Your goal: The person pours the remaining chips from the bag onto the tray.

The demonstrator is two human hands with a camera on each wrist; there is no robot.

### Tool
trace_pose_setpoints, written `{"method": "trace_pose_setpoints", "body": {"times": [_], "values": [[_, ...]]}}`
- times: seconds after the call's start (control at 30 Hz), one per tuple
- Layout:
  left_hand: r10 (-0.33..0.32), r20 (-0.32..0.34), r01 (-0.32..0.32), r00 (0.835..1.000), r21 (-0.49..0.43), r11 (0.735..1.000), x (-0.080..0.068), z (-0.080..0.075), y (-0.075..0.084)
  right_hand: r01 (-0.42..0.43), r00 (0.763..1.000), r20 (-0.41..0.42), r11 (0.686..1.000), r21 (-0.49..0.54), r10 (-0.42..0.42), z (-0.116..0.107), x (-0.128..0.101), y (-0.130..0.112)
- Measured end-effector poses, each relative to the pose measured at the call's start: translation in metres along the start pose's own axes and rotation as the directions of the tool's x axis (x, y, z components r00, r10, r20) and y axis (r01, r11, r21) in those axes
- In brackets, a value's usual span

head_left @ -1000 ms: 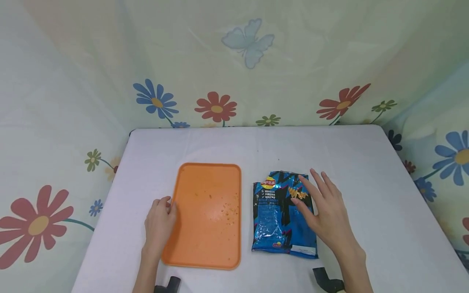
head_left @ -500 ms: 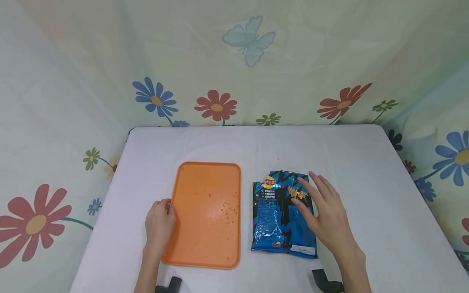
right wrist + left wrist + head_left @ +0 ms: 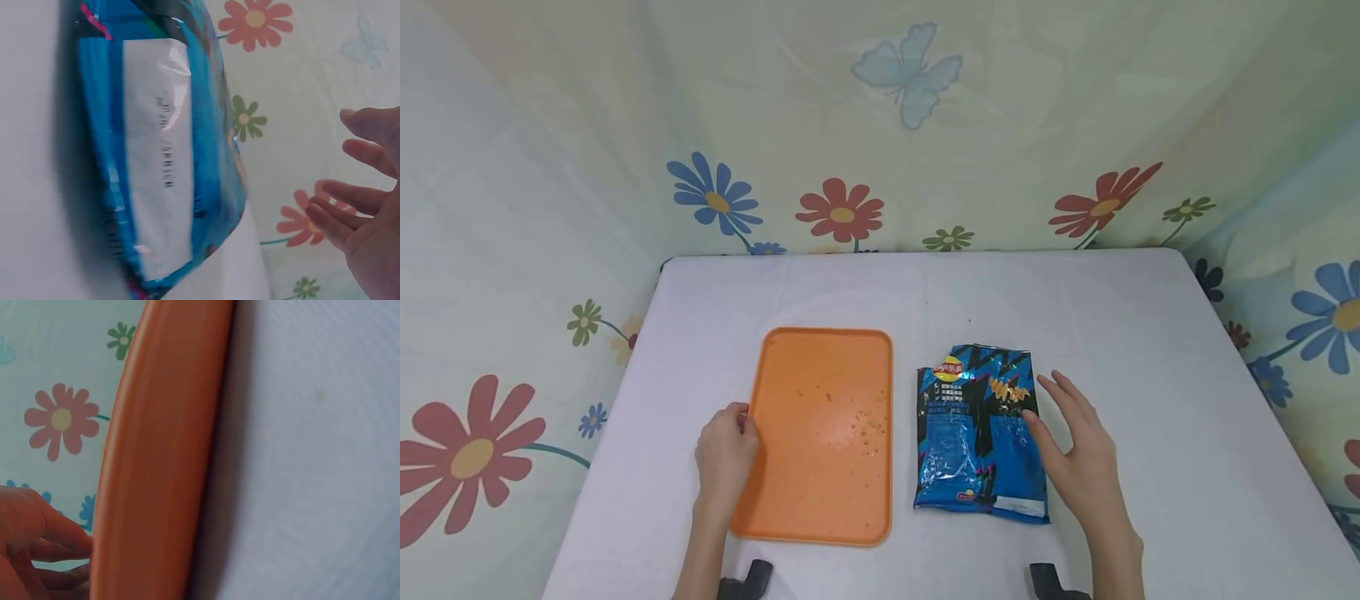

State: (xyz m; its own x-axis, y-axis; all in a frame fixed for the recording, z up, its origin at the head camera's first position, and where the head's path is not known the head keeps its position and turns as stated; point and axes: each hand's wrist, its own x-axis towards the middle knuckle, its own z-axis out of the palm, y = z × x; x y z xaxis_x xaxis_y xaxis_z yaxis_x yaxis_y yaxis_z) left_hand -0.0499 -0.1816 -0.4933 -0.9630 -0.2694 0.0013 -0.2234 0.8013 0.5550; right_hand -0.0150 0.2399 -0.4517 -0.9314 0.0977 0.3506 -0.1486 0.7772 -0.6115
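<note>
Crinkled blue chip bag (image 3: 977,433) lies flat beside the open right hand (image 3: 1078,458).

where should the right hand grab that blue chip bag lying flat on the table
Probably at its right long edge, coming in from the right. The blue chip bag lies flat, so the top face offers nothing to pinch. The right hand is open beside that edge, thumb near it. The orange tray, held by the left hand, crowds the other side.
</note>
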Motion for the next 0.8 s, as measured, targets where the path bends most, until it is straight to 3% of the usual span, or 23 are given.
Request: {"method": "trace_pose_setpoints", "body": {"times": [0.1,0.4,0.8], "values": [[-0.006,0.003,0.006,1.0,0.0,1.0,0.0,-0.001,0.0,-0.11,0.994,0.0,0.994,0.024,0.11,0.001,-0.008,0.006],[-0.037,0.012,0.038,0.999,-0.03,0.999,0.0,-0.004,-0.002,-0.309,0.951,0.015,0.946,0.098,0.309,0.012,-0.027,0.017],[-0.042,0.001,0.042,0.999,-0.029,0.999,0.0,-0.001,-0.001,-0.401,0.915,0.089,0.913,0.078,0.394,0.019,-0.037,0.02]]}}
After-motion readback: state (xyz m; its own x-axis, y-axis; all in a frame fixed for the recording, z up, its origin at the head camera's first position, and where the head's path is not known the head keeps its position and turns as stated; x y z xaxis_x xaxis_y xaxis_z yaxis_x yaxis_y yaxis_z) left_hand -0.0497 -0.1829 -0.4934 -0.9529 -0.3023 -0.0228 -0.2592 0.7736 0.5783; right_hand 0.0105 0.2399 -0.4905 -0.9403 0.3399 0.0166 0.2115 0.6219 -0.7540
